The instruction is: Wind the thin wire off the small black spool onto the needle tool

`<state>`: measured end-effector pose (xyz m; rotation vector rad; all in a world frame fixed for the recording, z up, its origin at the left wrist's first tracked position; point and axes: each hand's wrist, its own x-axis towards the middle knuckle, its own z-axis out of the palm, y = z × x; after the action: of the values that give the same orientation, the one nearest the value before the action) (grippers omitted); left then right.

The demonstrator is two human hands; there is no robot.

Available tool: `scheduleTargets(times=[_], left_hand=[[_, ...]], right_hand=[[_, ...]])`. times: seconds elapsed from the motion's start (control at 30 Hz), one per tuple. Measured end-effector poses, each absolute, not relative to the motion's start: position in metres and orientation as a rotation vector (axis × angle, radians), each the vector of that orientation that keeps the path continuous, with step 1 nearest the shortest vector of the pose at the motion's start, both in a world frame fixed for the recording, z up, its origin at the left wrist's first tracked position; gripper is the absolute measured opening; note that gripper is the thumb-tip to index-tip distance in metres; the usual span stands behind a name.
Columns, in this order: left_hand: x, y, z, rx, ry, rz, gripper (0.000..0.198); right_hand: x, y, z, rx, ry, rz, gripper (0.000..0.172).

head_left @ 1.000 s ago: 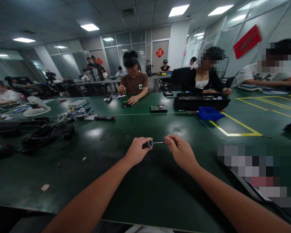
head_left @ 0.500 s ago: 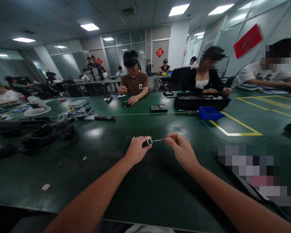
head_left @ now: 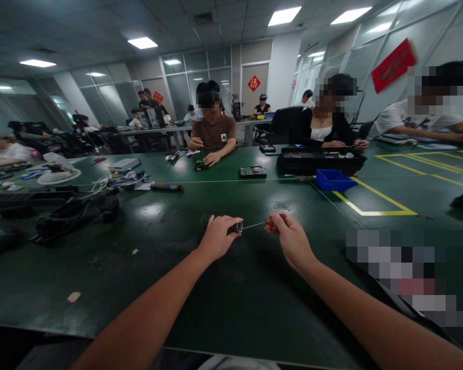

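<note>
My left hand [head_left: 216, 236] is closed round a small black cylinder [head_left: 238, 227] whose round end, edged with a bright ring, faces right. In my right hand [head_left: 291, 236] is a thin screwdriver; its slim metal shaft [head_left: 254, 225] spans the gap between the hands. The shaft's far end meets the ringed end of the cylinder, though I cannot tell how deep it sits. My fingers cover most of the screwdriver's handle. Both hands are held above the dark green table [head_left: 224, 318].
Beyond my hands lie an opened device with a circuit board [head_left: 252, 172], a blue bin [head_left: 335, 180] and a long black housing [head_left: 320, 161]. A pen-like tool [head_left: 166, 187], cables and a black bag [head_left: 77, 213] are to the left. A person [head_left: 214, 128] works opposite.
My right hand's fingers have shifted on the screwdriver handle, and the shaft now slants up more to the right. The cylinder has turned slightly in my left hand, which stays in place.
</note>
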<state>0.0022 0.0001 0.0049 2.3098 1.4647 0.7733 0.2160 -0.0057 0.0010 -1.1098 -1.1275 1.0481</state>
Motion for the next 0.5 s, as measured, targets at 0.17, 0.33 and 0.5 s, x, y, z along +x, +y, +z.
scheduleTargets(times=[0.17,0.33,0.5], left_hand=[[0.0036,-0.0002,0.0067,2.342,1.48,0.804,0.039],[0.0041,-0.0008,0.0098,2.392,1.484,0.811,0.037],[0.0029,0.0011,0.0086,2.388,1.495,0.836,0.037]], right_hand=[[0.214,-0.0087,0.0051,-1.102,-1.243,1.029,0.035],[0.2135,-0.0079,0.0039,-1.103,-1.211,1.078,0.037],[0.2136,-0.0076,0.0031,-1.1,-1.208,1.093,0.033]])
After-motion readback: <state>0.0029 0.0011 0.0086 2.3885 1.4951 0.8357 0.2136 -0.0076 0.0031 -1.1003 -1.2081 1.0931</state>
